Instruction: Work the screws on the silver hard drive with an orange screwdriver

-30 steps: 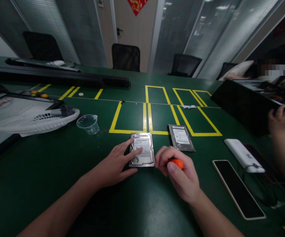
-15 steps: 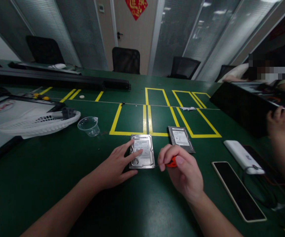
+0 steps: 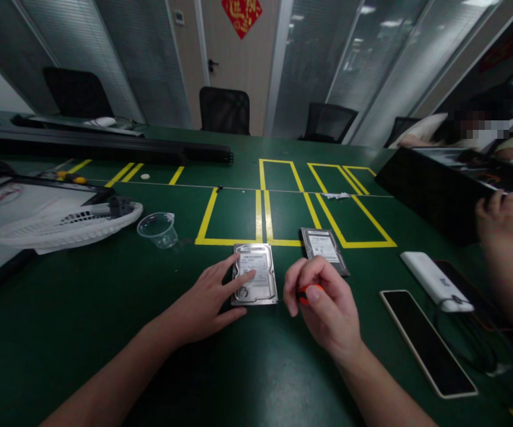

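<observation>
A silver hard drive (image 3: pixel 260 284) with a white label lies flat on the green table. My left hand (image 3: pixel 214 293) rests on its left side, fingers spread, two fingertips on the label and the thumb by the lower edge. Just right of the drive, my right hand (image 3: pixel 327 311) is closed around the orange-and-black handle of a screwdriver (image 3: pixel 308 295). Its thin shaft points left at the drive's lower right corner; whether the tip touches a screw there I cannot tell. Behind my right hand lies a second, darker hard drive (image 3: pixel 337 261), tilted slightly.
Left stand a clear plastic cup (image 3: pixel 165 230) and a white basket (image 3: pixel 67 228). Right lie a phone (image 3: pixel 427 341), a white power bank (image 3: pixel 434 281) and a cable. A co-worker's hand (image 3: pixel 507 219) is at a black case (image 3: pixel 429 196). Yellow tape (image 3: pixel 229 242) marks the table.
My right hand has turned slightly around the screwdriver handle, its fingers curling a little differently. The left hand stays on the drive. The whole view has shifted a little.
</observation>
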The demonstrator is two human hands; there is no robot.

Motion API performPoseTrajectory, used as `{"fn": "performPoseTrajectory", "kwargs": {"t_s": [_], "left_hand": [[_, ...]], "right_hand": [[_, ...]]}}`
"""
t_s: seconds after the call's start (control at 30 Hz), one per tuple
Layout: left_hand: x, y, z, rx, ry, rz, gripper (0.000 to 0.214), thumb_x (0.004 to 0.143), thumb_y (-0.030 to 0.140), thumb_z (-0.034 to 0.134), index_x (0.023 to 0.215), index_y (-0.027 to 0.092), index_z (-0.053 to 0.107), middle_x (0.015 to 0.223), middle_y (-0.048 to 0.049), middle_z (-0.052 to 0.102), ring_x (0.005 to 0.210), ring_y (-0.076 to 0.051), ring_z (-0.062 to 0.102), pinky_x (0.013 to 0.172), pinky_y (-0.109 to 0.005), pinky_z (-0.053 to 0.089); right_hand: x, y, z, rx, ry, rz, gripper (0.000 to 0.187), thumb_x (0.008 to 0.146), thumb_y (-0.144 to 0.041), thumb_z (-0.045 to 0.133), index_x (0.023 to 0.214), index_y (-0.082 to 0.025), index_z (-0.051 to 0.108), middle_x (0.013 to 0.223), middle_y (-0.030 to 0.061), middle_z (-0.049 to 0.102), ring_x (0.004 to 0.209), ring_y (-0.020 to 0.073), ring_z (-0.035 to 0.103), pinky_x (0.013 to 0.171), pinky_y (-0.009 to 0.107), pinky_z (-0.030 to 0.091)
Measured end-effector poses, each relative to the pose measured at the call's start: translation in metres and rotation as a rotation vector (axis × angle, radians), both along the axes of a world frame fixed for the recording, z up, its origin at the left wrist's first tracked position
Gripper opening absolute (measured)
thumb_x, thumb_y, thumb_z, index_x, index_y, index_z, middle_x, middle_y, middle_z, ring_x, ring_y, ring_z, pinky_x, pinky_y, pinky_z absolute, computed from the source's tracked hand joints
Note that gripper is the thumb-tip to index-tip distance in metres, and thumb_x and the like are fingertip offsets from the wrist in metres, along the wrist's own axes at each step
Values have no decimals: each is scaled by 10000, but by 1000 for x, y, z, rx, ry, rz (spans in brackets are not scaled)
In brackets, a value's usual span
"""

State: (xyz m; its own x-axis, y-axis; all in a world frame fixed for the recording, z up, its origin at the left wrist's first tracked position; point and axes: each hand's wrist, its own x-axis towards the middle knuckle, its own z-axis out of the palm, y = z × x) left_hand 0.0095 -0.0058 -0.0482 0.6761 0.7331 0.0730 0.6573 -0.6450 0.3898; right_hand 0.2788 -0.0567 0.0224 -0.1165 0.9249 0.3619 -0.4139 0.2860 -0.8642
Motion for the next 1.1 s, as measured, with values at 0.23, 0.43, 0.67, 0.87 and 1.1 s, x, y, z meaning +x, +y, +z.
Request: {"fn": "performPoseTrajectory", "kwargs": {"t_s": [0.23,0.43,0.67,0.87,1.1], "left_hand": [[-1,1,-2,2,-4,-3,895,1061,445,797,1803,477,297,1926,-52,30,1703,-482,271,1325,-687,359],[0,1,1,-19,19,1,903,1062,438,793,1804,491,281,1925,-51,22,1702,-497,263,1310,-724,358],[0,1,1,-26,19,-2,915,1065,439,794,1808,489,263,1923,-68,21,1705,-486,257,1312,-722,359],[0,1,1,-14,9,-4,916,1057,416,808,1803,486,281,1924,-61,17,1708,-475,258,1318,-706,362],[-1,0,0,-12,21,-4,921,1058,414,807,1807,479,275,1925,-61,3,1711,-474,250,1324,-697,353]], "right_hand": [[-2,-1,6,-21,-3,-20,204,1082,-406,713,983,-227,705,925,44,722,584,141,508,561,314,362],[0,-1,8,-19,20,12,389,1110,-462,558,944,-197,790,881,82,690,624,188,477,621,366,391],[0,1,5,1,4,-11,251,1072,-412,702,950,-203,768,862,51,682,680,192,560,657,345,420],[-1,1,-1,-8,37,-2,180,1038,-375,794,997,-236,689,926,18,700,637,153,605,607,307,428],[-3,2,3,-16,98,12,112,1088,-334,719,1044,-232,732,922,30,742,619,134,531,589,298,355]]}}
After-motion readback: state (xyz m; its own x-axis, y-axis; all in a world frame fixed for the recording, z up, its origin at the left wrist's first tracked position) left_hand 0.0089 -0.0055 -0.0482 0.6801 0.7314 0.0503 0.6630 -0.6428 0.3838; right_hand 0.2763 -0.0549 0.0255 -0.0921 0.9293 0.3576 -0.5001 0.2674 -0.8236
